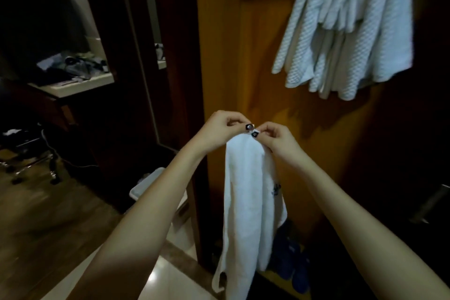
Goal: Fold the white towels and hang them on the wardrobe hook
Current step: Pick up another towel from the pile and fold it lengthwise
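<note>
Pinching the top edge of the white towel (246,190), the left hand (220,129) and right hand (277,140) meet thumb to thumb, each grip closed on soft, plush terry. The towel hangs straight down below them, long axis vertical, apparently folded into a narrow strip. Up and to the right, nearer the right hand, waffle-textured hung towels (345,31) drape inside the orange-wood wardrobe (224,56). What holds them is hidden, so the lift probably goes that way.

Blue slippers (291,263), white bin (144,185)
</note>
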{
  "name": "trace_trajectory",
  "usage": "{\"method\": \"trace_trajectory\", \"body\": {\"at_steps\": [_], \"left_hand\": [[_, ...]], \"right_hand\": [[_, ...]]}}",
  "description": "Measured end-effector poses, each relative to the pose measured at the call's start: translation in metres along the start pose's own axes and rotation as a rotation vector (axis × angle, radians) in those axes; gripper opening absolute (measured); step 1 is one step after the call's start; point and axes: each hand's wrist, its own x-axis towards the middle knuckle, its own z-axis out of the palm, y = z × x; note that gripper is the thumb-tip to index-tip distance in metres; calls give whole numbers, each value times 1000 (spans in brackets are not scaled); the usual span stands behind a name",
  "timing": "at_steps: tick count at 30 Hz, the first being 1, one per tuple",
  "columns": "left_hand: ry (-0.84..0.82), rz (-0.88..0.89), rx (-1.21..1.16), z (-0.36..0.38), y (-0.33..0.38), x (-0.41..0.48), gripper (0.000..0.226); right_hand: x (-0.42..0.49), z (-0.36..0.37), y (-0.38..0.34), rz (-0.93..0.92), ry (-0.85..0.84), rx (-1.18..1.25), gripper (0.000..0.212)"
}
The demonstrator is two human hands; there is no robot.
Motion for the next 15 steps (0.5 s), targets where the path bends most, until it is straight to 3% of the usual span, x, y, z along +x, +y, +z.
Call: {"method": "trace_trajectory", "body": {"at_steps": [5,10,15], "left_hand": [[-228,32,76,13,11,17,19],[-42,180,68,27,21,45,24],[142,154,-31,10,15,75,21]], "right_hand": [[-23,-36,-4,-8,61,-32,5],[-27,-68,2,152,-52,-156,23],[-34,-95,31,292,26,-563,17]]}}
